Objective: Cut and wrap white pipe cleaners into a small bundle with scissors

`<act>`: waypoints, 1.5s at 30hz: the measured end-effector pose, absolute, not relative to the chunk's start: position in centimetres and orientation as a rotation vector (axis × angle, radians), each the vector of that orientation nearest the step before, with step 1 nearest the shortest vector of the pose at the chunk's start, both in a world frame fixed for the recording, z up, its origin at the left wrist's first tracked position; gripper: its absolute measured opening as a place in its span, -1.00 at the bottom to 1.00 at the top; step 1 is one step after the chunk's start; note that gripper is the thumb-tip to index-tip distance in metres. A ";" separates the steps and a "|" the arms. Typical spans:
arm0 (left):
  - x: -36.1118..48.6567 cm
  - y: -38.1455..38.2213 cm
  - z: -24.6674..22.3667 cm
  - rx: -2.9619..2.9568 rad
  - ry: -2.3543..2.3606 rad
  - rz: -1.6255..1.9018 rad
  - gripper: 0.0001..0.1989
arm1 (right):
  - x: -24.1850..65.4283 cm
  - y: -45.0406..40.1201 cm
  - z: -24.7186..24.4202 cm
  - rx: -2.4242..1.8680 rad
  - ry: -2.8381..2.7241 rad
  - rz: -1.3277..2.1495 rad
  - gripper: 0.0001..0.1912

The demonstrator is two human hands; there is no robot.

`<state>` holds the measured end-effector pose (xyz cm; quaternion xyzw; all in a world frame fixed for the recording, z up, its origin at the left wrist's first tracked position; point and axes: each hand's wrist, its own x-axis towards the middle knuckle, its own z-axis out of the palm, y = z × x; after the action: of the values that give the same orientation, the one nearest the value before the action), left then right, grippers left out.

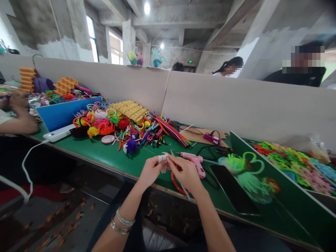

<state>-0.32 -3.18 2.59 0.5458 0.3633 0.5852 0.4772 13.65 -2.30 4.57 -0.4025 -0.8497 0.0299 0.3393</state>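
My left hand (150, 172) and my right hand (186, 172) meet over the near table edge. A white strip (162, 158), like tape or soft cloth, is around the left fingers, with a loose end hanging below. Both hands pinch it; whether it circles one finger or more I cannot tell. Just past my right hand lies a pink hot glue gun (195, 162) with a small red light. Under the right hand are a red ring-shaped thing (174, 182) and a thin silvery tool (186, 192), both partly hidden.
Pipe cleaners (172, 129) and fuzzy colourful pieces (105, 124) heap at the back left. A black phone (233, 189) lies right, beside green pipe-cleaner figures (249, 182). A power strip (59, 133) sits left. Dividers (283, 175) flank the place. Another person's arm (19, 117) rests far left.
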 end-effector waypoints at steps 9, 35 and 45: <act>-0.4 -2.4 2.1 1.056 0.780 1.521 -0.71 | 13.9 -2.6 5.7 -1.051 -2.078 0.398 -0.59; -0.6 -1.6 0.9 0.941 0.549 1.419 -0.66 | 13.5 -2.2 5.2 -1.033 -2.024 0.467 -0.62; 0.2 -1.6 0.7 0.949 0.636 1.500 -0.68 | 13.4 -2.0 4.3 -1.002 -2.166 0.266 -0.64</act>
<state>0.20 -1.60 0.74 0.4074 0.2729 0.6436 0.5876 13.40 -1.96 4.34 -0.3890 -0.8409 0.1032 0.3617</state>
